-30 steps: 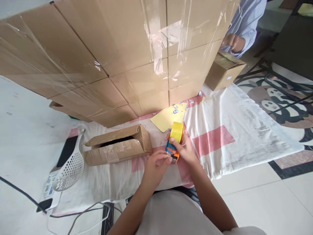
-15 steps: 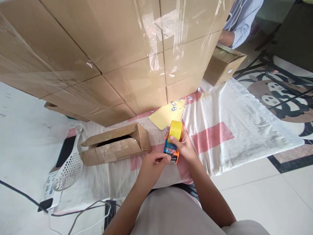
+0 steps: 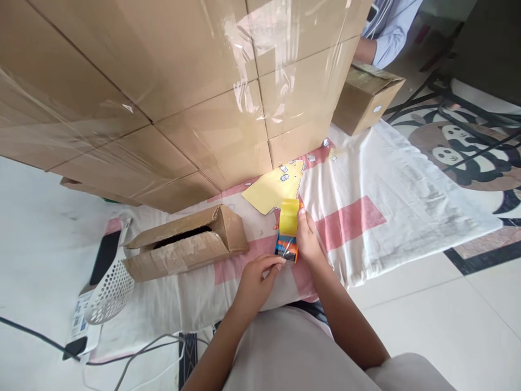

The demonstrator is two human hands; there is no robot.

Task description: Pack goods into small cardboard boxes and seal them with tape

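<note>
A blue and orange tape dispenser (image 3: 286, 247) with a yellow tape roll (image 3: 289, 217) is held by my right hand (image 3: 308, 236), its fingers closed around the right side. My left hand (image 3: 257, 278) is closed in a pinch at the dispenser's lower end, on what looks like the clear loose end of the tape. Just beyond the dispenser lies a yellow sheet (image 3: 272, 191) with a jagged edge and small stickers. To the left of my hands rests a long carton (image 3: 187, 255), its flaps partly raised over a dark slot.
A tall stack of taped cartons (image 3: 211, 125) stands at the back. On the right, a person's sleeve (image 3: 393, 41) shows behind another carton (image 3: 364, 100). A white perforated scoop (image 3: 109, 290) and dark cables (image 3: 38, 338) lie at left. A white and pink cloth (image 3: 407, 217) covers the surface.
My right hand has turned the dispenser so the tape roll faces me more squarely, and its thumb has shifted to the roll's right side. My left hand keeps its pinch. The view has shifted slightly.
</note>
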